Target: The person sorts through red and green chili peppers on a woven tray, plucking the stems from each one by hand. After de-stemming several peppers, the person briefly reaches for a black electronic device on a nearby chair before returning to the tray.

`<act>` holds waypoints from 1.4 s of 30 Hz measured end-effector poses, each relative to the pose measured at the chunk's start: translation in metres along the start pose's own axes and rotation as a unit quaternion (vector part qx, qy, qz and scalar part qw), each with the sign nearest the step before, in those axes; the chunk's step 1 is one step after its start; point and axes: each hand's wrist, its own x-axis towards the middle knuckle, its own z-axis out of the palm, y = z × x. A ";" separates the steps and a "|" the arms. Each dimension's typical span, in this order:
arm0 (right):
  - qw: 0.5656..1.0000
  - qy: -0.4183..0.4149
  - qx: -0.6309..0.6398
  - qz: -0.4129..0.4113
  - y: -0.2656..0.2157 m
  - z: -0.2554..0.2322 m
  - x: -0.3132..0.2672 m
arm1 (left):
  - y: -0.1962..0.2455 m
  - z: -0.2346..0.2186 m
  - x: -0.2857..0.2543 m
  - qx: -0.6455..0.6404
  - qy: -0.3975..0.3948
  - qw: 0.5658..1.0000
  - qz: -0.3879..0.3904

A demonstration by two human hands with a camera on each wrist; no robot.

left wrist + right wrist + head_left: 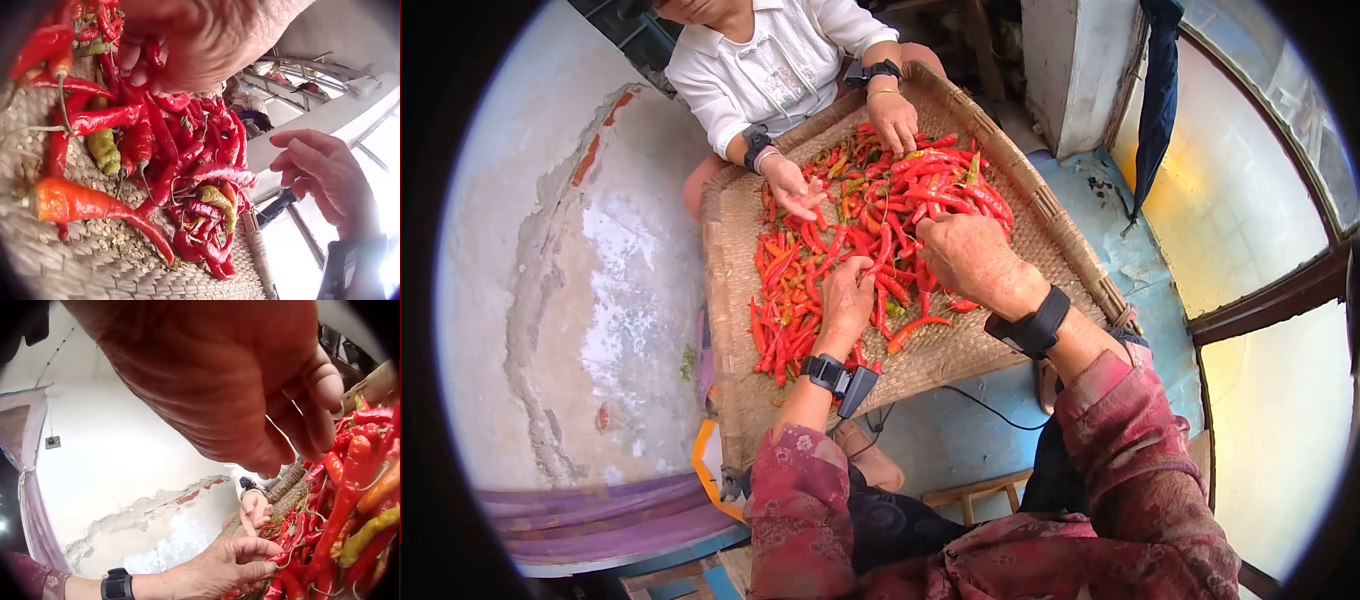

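A heap of red chili peppers [870, 225], with some orange and green ones mixed in, covers much of a woven tray [1010, 290]. My left hand [847, 300] is low over the near side of the heap. Its thumb and fingers pinch a red chili pepper [155, 53], seen in the left wrist view. Over the right part of the heap is my right hand [970, 258], fingers loosely bent; in the right wrist view nothing shows between them, and the peppers lie just beyond the fingertips. An orange-red chili [94, 205] lies apart on the weave.
Across the tray sits another person in a white shirt [775, 65], both hands over the far side of the heap. A cracked wall [590, 260] stands on the left, frosted panes [1270, 390] and a folded dark umbrella [1157, 100] on the right. Pale seeds [119, 244] dot the weave.
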 end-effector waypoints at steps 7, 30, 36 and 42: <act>0.949 -0.127 0.287 0.018 -0.030 0.050 -0.012 | 0.031 -0.037 -0.060 -0.189 0.036 0.979 -0.064; 0.949 -0.212 0.232 -0.023 -0.048 0.060 -0.029 | 0.017 -0.023 -0.079 -0.542 -0.046 0.823 -0.164; 0.944 -0.200 0.260 -0.029 -0.051 0.054 -0.028 | 0.005 -0.028 -0.070 -0.478 0.066 0.860 -0.164; 0.998 -0.027 0.028 0.041 -0.015 0.019 -0.004 | 0.001 -0.026 -0.069 -0.472 0.082 0.865 -0.149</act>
